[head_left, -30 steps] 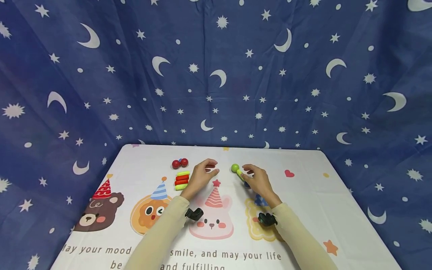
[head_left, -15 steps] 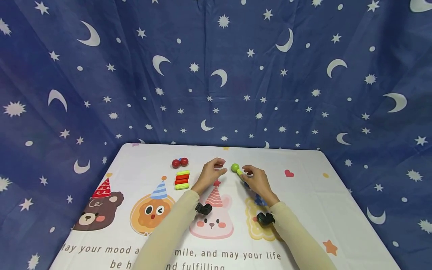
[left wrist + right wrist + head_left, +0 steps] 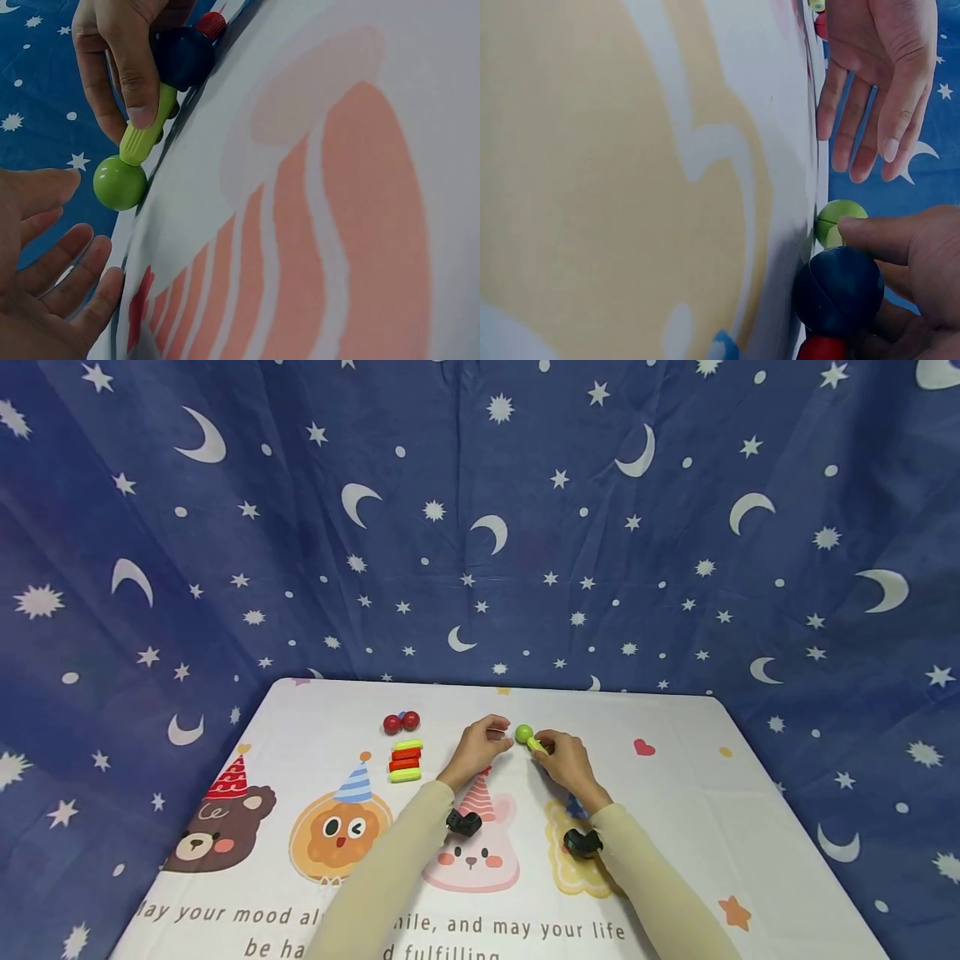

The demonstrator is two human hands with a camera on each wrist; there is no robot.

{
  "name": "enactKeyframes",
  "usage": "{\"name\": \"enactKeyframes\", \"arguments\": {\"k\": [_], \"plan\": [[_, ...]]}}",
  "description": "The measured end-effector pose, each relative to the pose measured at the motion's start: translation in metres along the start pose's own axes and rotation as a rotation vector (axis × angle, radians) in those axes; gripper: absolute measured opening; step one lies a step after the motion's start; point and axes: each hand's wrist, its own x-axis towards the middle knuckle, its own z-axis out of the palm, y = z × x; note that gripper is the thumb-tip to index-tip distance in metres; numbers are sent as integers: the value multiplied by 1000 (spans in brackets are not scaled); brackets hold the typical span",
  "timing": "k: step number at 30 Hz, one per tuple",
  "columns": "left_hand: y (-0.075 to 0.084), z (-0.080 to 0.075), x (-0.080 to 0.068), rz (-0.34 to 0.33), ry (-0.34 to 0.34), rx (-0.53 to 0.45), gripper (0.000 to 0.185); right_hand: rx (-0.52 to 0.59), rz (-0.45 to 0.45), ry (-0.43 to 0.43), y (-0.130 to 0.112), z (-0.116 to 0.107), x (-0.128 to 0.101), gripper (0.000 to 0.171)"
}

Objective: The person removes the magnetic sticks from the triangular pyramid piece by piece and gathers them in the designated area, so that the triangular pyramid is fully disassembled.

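Between thumb and fingers, my right hand point(image 3: 567, 763) pinches a yellow-green ribbed toy rod point(image 3: 144, 133). A green ball point(image 3: 524, 734) sits at the rod's far end. At its near end is a dark blue ball point(image 3: 838, 291), with a red rod point(image 3: 211, 25) beyond it; the hand hides both in the head view. My left hand point(image 3: 477, 750) is just left of the green ball, fingers spread and slightly bent, holding nothing. In the left wrist view a small gap shows between its fingertips and the green ball.
Left of my hands, several red and yellow-green rods point(image 3: 405, 762) lie in a stack-like row on the white printed tablecloth point(image 3: 660, 860). Behind them are two dark red balls point(image 3: 392, 724) with a blue ball point(image 3: 402, 715) partly hidden. A blue star-patterned curtain point(image 3: 480, 527) surrounds the table.
My left hand has moved right, closer to the green ball. My right hand has shifted slightly left and still pinches the rod; the blue ball is now covered in the head view.
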Motion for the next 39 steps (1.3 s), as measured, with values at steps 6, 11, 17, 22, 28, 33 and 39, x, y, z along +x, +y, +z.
{"name": "enactKeyframes", "arguments": {"k": [6,11,17,22,28,33,39], "plan": [[0,4,2,-6,-3,1,35,12,0,-9,2,0,0,31],[1,5,0,-11,-30,12,40,15,2,-26,2,0,-2,27],[1,6,-2,8,-70,63,43,10,-31,-37,1,0,-5,24],[0,7,-2,30,-112,101,42,26,-61,-42,1,1,-7,24],[-3,8,-3,13,-124,144,39,50,-64,-58,2,2,-9,24],[-3,8,-4,33,-111,148,36,35,-72,-64,4,3,-9,23],[-2,9,-3,22,-107,146,35,15,-84,-57,4,1,-7,21]]}}
